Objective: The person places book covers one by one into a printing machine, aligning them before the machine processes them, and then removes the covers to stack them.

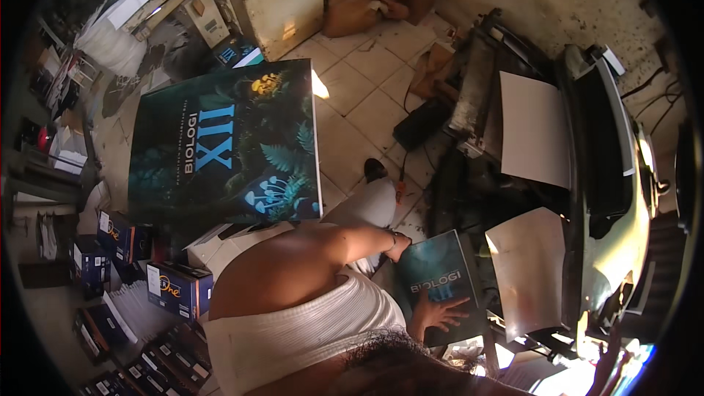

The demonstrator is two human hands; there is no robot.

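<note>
A dark teal printed book cover (pixel 438 268) lies low in front of me, beside the machine. At its far left corner my left hand (pixel 398 246) grips the edge, the fingers partly hidden. My right hand (pixel 438 317) rests on the near part of the cover with the fingers spread. Whether the cover is a single sheet or the top of several cannot be told. On my left a large dark stack (pixel 220 143) bears the same kind of cover design, with mushrooms and ferns.
To the right stands a worn machine (pixel 598 227) with a white sheet (pixel 534 128) and a curved metal plate (pixel 529 271). Dark blue boxes (pixel 178 290) sit at the lower left. A cabinet (pixel 275 0) and cardboard (pixel 359 11) are at the back, on a tiled floor (pixel 352 88).
</note>
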